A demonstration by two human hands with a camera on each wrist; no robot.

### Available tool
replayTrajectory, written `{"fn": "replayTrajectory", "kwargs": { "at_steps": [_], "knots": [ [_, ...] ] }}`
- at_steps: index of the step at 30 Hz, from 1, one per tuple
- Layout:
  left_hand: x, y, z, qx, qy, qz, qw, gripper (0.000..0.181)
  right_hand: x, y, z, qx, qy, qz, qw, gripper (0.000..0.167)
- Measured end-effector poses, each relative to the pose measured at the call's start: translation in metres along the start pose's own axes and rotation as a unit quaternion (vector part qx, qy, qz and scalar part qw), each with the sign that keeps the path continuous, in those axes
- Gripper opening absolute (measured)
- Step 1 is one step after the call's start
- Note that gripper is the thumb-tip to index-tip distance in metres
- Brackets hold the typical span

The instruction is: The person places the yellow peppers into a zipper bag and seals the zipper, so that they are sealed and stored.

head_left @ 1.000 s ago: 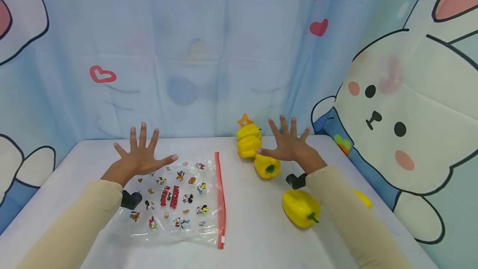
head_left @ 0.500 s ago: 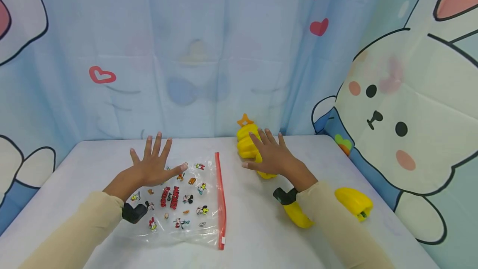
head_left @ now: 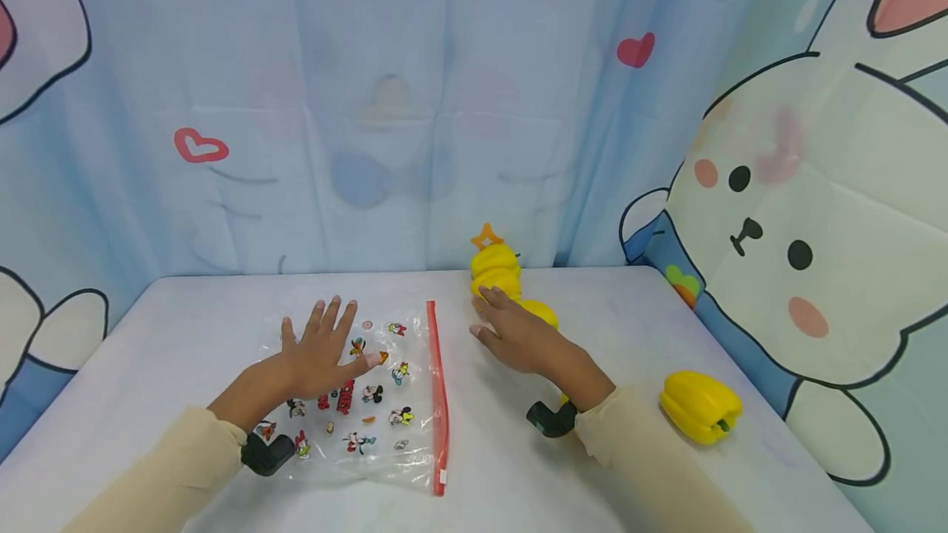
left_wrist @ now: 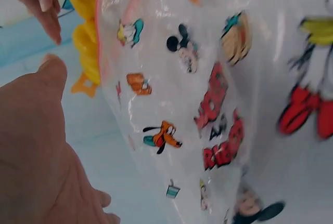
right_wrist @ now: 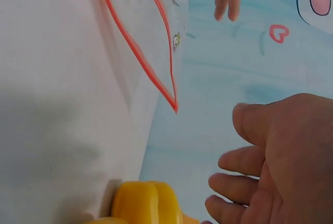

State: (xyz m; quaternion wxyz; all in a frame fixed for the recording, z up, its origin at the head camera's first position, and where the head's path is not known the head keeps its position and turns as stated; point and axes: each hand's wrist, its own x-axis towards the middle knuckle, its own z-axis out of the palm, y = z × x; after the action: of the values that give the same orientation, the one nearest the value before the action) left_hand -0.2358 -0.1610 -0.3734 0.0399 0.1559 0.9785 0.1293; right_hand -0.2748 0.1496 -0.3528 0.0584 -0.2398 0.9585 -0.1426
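Observation:
A clear plastic zip bag (head_left: pixel 403 455) with cartoon prints and a red zip edge lies on the table; in the right wrist view its red edge (right_wrist: pixel 136 52) shows two lines with a gap between them. My left hand (head_left: pixel 311 362) is spread over the bag's left part, holding nothing; contact with the plastic cannot be told. My right hand (head_left: pixel 524 342) hovers with fingers extended near yellow bell peppers (head_left: pixel 494 263) at the back, partly covering one pepper (head_left: pixel 542 312). Another pepper is nearly hidden behind the right wrist.
One more yellow bell pepper (head_left: pixel 699 406) lies at the right of the white table (head_left: pixel 485 451). A pale blue curtain (head_left: pixel 370 105) with printed rabbits and hearts hangs behind and along the sides. Each wrist wears a black camera mount (head_left: pixel 551 419).
Both hands have come down and nearer to the body. The right hand has also shifted left, turning its fingers leftward, and the left hand has moved right across the bag. Bag and peppers stay put.

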Motion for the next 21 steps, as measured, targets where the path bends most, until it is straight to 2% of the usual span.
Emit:
{"fn": "replayTrajectory", "kwargs": {
  "at_steps": [5,11,21],
  "knots": [
    [-0.009,0.009,0.014,-0.010,-0.004,0.034,0.9994,0.091,-0.003,-0.004,0.013,0.019,-0.015,-0.009,0.9997,0.056],
    [-0.014,0.020,0.032,-0.018,-0.016,0.050,0.9984,0.088,-0.007,-0.008,0.028,0.001,-0.047,-0.017,0.9988,0.051],
    [-0.021,0.032,0.046,-0.087,-0.014,0.093,0.9918,0.087,-0.011,-0.018,0.056,-0.015,-0.094,-0.054,0.9940,0.052]
  ]
}}
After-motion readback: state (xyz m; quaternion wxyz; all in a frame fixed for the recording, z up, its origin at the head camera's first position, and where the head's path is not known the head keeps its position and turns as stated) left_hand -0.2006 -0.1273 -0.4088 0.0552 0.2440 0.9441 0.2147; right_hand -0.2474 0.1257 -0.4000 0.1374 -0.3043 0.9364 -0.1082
